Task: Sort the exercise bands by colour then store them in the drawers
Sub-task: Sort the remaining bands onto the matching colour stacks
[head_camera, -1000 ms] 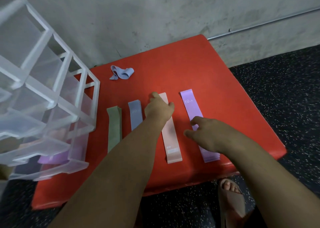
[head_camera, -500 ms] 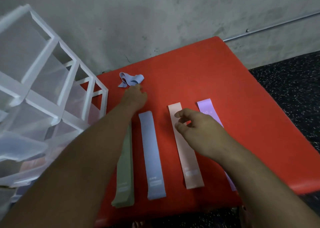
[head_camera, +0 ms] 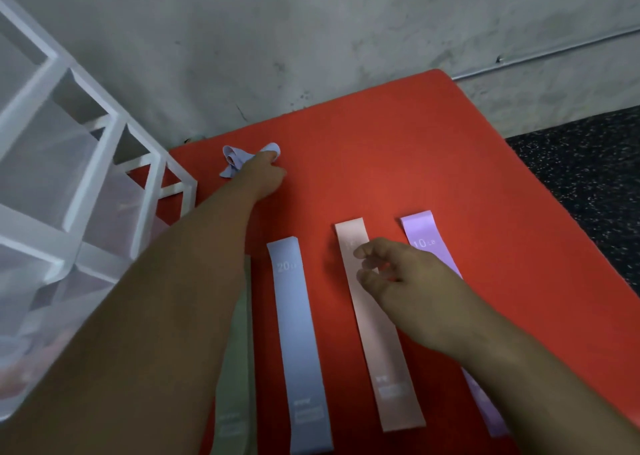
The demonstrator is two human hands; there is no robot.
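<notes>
left hand (head_camera: 265,179) at crumpled blue band (head_camera: 232,162); grasp cannot be told. right hand (head_camera: 408,290) loose, holding nothing. recommended: pinch full bundle, unfold, lay atop flat blue band (head_camera: 298,333).

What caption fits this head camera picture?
Left hand touches a crumpled blue band; four flat bands lie on red mat.

Left hand (head_camera: 265,174) — pinching the crumpled blue band (head_camera: 231,162).

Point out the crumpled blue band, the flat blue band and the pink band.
crumpled blue band (head_camera: 230,161), head view, bunched left folds
flat blue band (head_camera: 298,333), head view, middle of strip
pink band (head_camera: 388,368), head view, lower half
</notes>
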